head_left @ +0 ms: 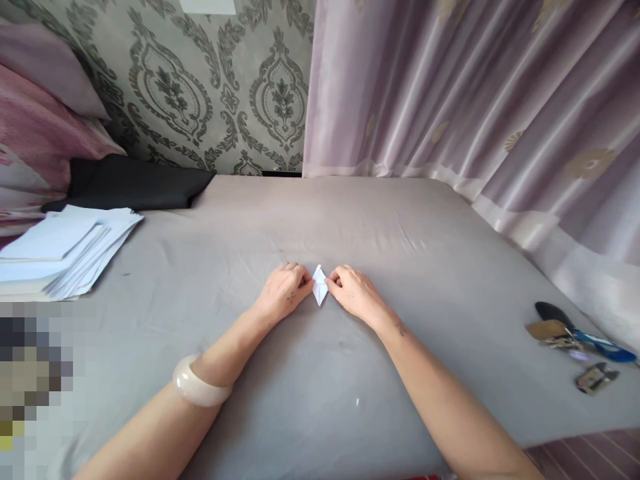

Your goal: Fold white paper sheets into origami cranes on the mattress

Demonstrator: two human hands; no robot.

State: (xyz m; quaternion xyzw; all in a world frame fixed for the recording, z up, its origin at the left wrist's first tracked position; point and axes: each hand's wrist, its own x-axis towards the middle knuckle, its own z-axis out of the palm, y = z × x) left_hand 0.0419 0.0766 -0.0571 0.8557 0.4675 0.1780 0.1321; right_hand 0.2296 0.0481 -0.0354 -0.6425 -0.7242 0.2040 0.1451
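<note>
A small white folded paper [320, 287], shaped like a narrow diamond with creases across it, is held between my two hands over the grey bed sheet [300, 387]. My left hand [285, 291] pinches its left corner between thumb and fingers. On the opposite corner, my right hand [354, 292] has a similar pinch, with the other fingers curled. One point of the paper faces away from me and the other faces me. A pale bangle [200, 383] circles my left forearm.
Stacked white paper sheets [65, 253] lie at the left, before a black folded cloth [135, 181]. Blue-handled scissors [603, 345], keys [560, 342] and a dark small item [597, 378] rest at the right. A curtain [425, 87] hangs along the far right side.
</note>
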